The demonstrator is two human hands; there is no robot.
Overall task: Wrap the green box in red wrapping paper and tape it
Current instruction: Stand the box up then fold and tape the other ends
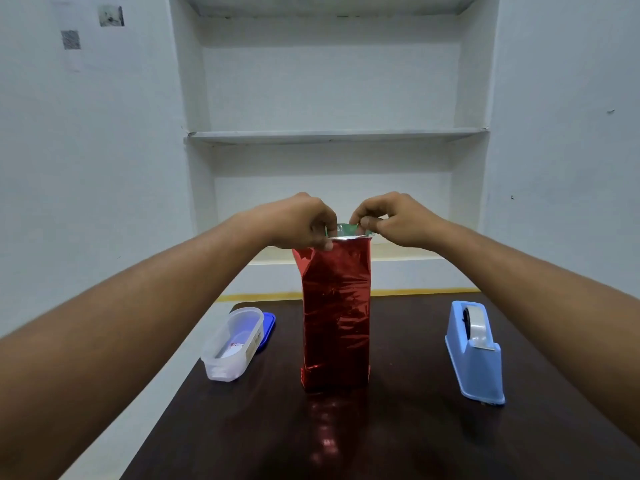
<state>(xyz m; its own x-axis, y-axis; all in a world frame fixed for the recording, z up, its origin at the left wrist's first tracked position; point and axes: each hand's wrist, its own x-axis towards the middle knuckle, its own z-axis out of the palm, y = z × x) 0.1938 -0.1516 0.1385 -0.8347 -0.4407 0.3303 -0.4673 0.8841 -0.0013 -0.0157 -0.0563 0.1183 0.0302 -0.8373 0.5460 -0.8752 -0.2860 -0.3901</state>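
Presently both sets of fingers work at the top of the upright parcel. Left hand point(300, 223): fingers curled down over the near top-left corner, pinching the red wrapping paper point(335, 306) at its upper edge. Right hand point(391, 220): thumb and forefinger closed in a pinch on the top rim, at what looks like the paper's pale inner side; remaining fingers curled loosely behind.

Green box point(348, 229): stands on end at the middle of the dark table point(415, 427), sheathed in the red paper on all visible sides. Only a sliver of green shows at the open top, between the two hands.

Judgement: the step in hand is closing the top end. To do it well, press the near flap flat against the box end first, crease the side corners sharply, and keep one hand holding the fold while the other fetches tape. The foil-like paper is creased already and probably springs back, so firm creases matter.

Pose: both forearms reach forward and converge, wrists raised, knuckles up, hands near each other but apart.

Tape dispenser point(475, 351): to the right, well apart from the parcel. Clear plastic container point(233, 342) on a blue lid point(269, 327): to the left.
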